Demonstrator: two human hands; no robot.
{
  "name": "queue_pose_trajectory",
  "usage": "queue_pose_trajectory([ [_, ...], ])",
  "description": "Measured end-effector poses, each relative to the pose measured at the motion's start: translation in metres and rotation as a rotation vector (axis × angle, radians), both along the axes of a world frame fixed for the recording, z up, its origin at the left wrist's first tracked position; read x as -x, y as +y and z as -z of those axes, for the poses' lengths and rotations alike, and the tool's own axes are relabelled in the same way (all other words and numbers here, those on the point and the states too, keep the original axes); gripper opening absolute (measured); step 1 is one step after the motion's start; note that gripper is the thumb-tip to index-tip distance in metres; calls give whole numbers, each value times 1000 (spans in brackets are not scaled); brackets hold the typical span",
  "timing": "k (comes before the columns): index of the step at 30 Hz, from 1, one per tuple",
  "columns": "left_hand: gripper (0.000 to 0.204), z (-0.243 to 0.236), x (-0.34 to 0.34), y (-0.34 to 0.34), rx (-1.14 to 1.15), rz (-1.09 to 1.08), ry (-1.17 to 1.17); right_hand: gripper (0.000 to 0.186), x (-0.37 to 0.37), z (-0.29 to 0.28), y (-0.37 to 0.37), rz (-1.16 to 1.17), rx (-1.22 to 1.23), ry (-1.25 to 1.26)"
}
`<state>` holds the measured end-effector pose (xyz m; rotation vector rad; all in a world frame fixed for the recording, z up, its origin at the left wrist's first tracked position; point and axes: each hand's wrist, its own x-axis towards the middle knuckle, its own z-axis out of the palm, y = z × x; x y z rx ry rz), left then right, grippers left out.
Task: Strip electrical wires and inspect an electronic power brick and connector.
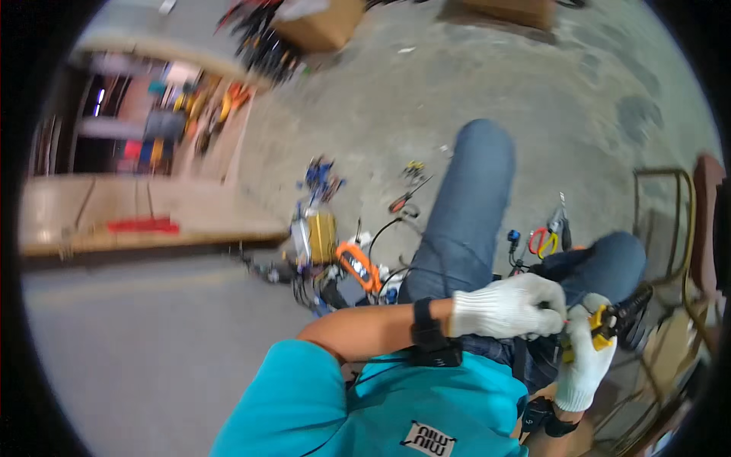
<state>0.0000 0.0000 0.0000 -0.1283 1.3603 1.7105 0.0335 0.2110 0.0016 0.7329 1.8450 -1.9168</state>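
My left hand (514, 308), in a white knit glove, reaches across my lap to the right. Its fingers are pinched together, and what they hold is too small to make out. Close beside it, my right hand (588, 359), gloved in the same white, is wrapped round a yellow-and-black hand tool (603, 326) that looks like pliers or a wire stripper. The dark head of this tool points up and to the right, away from my left fingers. Both hands are over my lap, near my right knee (613, 263).
Red-and-yellow-handled scissors (544, 241) lie on the floor beyond my lap. A screwdriver (400, 202), an orange device (358, 266), a gold box (322, 238) and tangled wires (321, 180) lie left of my leg. A metal-framed chair (678, 228) stands right; a wooden shelf unit (152, 202) left.
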Motion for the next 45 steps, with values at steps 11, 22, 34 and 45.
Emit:
queue_pose_trajectory([
  [11,20,-23,-44,-38,47,-343,240,39,13,-50,-49,-242,-35,122],
  [22,15,-23,-62,-43,136,-555,459,43,17,-55,-56,-276,-140,139],
  [34,17,-15,-81,-61,-42,-726,408,47,14,-69,-82,-334,-161,161],
  [45,21,-14,-95,-62,76,-796,418,55,16,-76,-91,-1234,-889,1008],
])
